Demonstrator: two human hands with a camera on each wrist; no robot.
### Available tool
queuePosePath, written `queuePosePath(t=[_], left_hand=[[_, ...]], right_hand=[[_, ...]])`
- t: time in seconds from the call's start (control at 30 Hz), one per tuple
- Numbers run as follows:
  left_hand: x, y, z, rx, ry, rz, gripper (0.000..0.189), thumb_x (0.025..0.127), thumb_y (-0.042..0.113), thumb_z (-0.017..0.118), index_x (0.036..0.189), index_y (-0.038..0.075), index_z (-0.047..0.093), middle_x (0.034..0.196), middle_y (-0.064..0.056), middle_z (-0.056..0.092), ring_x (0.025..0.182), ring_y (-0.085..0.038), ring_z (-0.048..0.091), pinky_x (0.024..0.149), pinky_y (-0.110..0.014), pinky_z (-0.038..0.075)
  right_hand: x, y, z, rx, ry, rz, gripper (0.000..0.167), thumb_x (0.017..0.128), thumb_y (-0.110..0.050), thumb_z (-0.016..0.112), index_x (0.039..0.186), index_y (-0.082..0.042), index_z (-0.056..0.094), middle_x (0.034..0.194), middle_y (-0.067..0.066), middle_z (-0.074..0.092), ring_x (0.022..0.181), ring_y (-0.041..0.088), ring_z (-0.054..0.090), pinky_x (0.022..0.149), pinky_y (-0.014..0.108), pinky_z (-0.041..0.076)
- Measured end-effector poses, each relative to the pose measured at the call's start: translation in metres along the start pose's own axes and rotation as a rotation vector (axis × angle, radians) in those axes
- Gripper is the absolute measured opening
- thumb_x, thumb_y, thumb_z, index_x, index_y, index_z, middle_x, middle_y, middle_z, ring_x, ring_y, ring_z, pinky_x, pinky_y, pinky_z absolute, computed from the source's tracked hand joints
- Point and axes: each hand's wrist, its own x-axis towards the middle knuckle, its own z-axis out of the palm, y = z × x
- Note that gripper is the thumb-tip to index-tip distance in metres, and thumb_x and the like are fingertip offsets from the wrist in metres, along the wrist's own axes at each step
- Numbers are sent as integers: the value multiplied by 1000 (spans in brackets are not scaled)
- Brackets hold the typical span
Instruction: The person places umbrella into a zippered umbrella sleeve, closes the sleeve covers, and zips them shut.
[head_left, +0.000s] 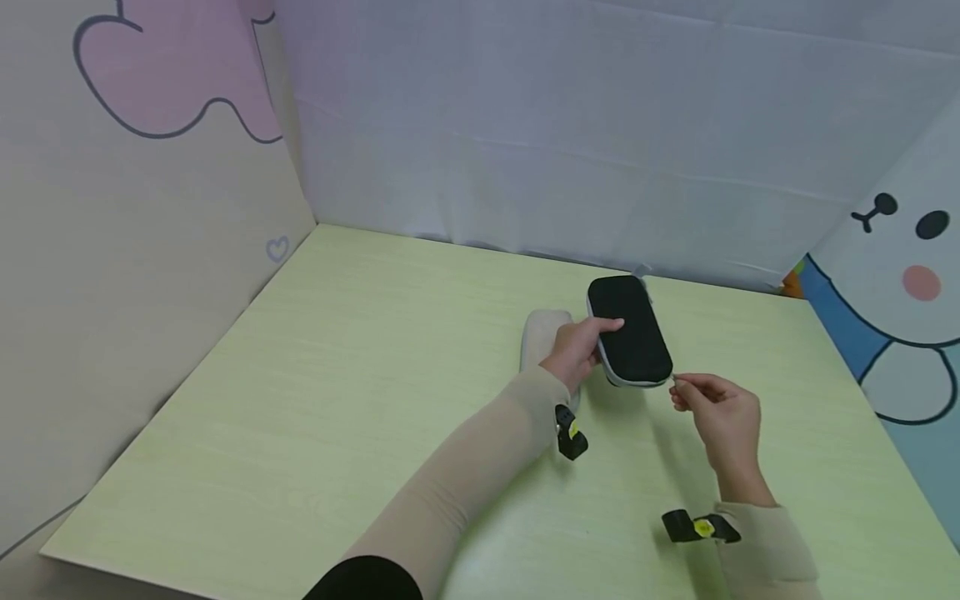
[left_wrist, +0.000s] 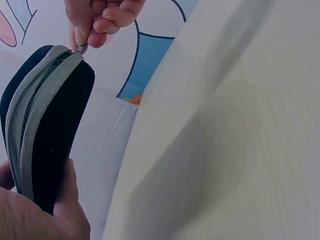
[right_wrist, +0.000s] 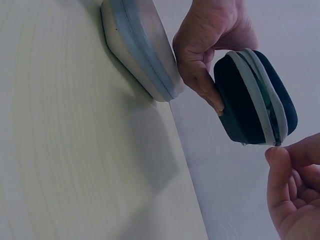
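My left hand [head_left: 576,348] grips a black zippered case [head_left: 632,333] by its side, thumb on the flat face, and holds it above the table. Pale grey zipper tape [left_wrist: 42,107] runs round the case. In the left wrist view the zipper stands parted along that side, and something greenish shows in the gap. At the case's near right corner, my right hand [head_left: 722,417] pinches the zipper pull [left_wrist: 80,48] between thumb and forefinger. A beige case [right_wrist: 137,47] with a grey zipper band lies on the table beside the left hand, partly hidden behind it.
The pale yellow-green table [head_left: 337,358] ends at a white sheet [head_left: 562,150] hanging along the back. A wall with a pink drawing [head_left: 180,67] stands on the left, and a cartoon panel [head_left: 907,275] on the right. Black straps [head_left: 572,433] sit on both wrists.
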Motion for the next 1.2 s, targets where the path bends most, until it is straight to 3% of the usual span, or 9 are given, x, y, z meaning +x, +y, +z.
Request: queuePosePath(t=[0.23, 0.5, 0.57, 0.77, 0.83, 1.0, 1.2], left_hand=[[-2, 1, -1, 9, 17, -6, 30, 69, 10, 80, 90, 2, 60, 78, -5, 67, 70, -16, 64, 69, -28, 52], [-1, 3, -1, -6, -16, -11, 32, 69, 9, 79, 93, 1, 60, 80, -5, 67, 74, -18, 66, 72, -31, 52], [-1, 3, -2, -16, -36, -22, 31, 69, 8, 79, 92, 1, 60, 80, -6, 67, 73, -18, 66, 71, -31, 52], [2, 3, -7, -67, -176, -52, 27, 71, 4, 76, 93, 0, 61, 84, -10, 67, 75, -20, 65, 73, -33, 52], [2, 4, -6, -61, -191, -57, 26, 72, 3, 75, 94, -1, 60, 85, -9, 67, 75, -19, 65, 71, -32, 52], [1, 3, -4, -15, -134, -46, 22, 75, 3, 73, 91, -2, 60, 80, -9, 68, 73, -19, 66, 60, -27, 49], [2, 1, -1, 10, -70, -32, 23, 75, 3, 74, 92, -3, 60, 79, -9, 68, 75, -21, 67, 69, -32, 53]], right_hand=[[-3, 3, 1, -105, -1, -76, 19, 86, -26, 67, 92, -8, 72, 80, 6, 68, 65, 16, 65, 57, 21, 52], [-1, 8, -1, -191, 3, -130, 16, 88, -27, 65, 89, -13, 72, 79, 4, 68, 63, 16, 64, 56, 20, 52], [1, 9, -2, -198, 7, -134, 17, 88, -28, 65, 90, -13, 72, 80, 3, 68, 64, 16, 64, 56, 20, 52], [8, 11, -9, -219, 29, -144, 17, 88, -30, 65, 92, -14, 72, 81, 3, 68, 66, 16, 64, 58, 19, 51], [10, 11, -9, -232, 32, -134, 16, 88, -28, 65, 93, -14, 71, 81, 3, 68, 66, 16, 64, 58, 18, 51], [7, 10, -5, -258, 31, -100, 13, 91, -23, 62, 91, -13, 69, 81, 4, 67, 66, 14, 63, 57, 18, 51], [2, 9, 0, -377, 21, -132, 13, 92, -22, 57, 89, -14, 67, 78, 1, 66, 63, 11, 62, 54, 17, 50]])
